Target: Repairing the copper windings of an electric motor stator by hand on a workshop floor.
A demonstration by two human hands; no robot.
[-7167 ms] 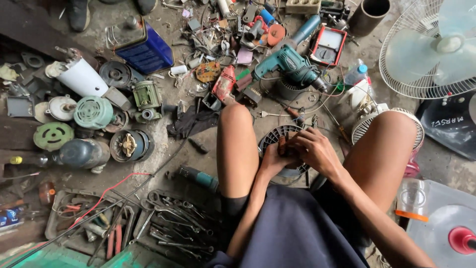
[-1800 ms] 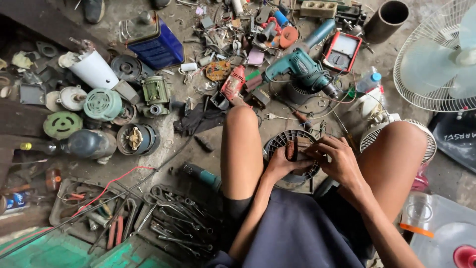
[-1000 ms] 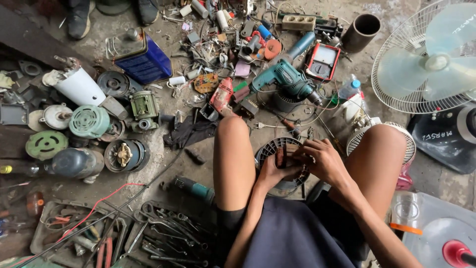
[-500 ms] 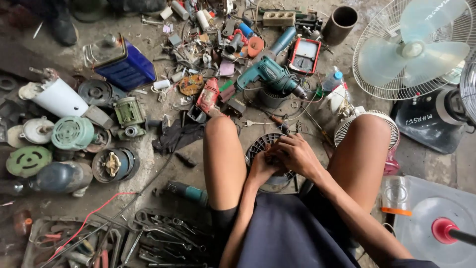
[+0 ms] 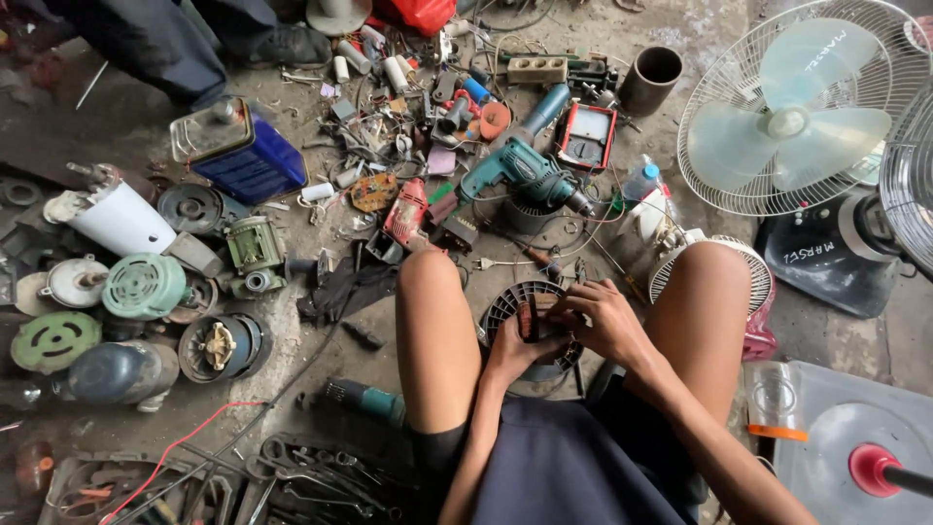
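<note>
I sit on the floor with my knees apart. Between them lies a round black fan motor housing (image 5: 505, 306) with a slotted rim and a copper-coloured core. My left hand (image 5: 513, 348) grips its near side from below. Over its right side my right hand (image 5: 601, 319) curls, fingers pressed on the core. Both hands hide most of the housing's middle.
A teal power drill (image 5: 515, 173), a red tool (image 5: 406, 212), a red-framed meter (image 5: 586, 136) and loose parts litter the floor ahead. Green and white motor parts (image 5: 144, 285) lie left. A blue tin (image 5: 243, 156) stands behind. White fans (image 5: 797, 107) stand right. Pliers (image 5: 311, 467) lie near left.
My view has drifted right and up over the floor, so the clutter slid left. Both hands have stayed on the black housing, with the right fingers shifting slightly on its core.
</note>
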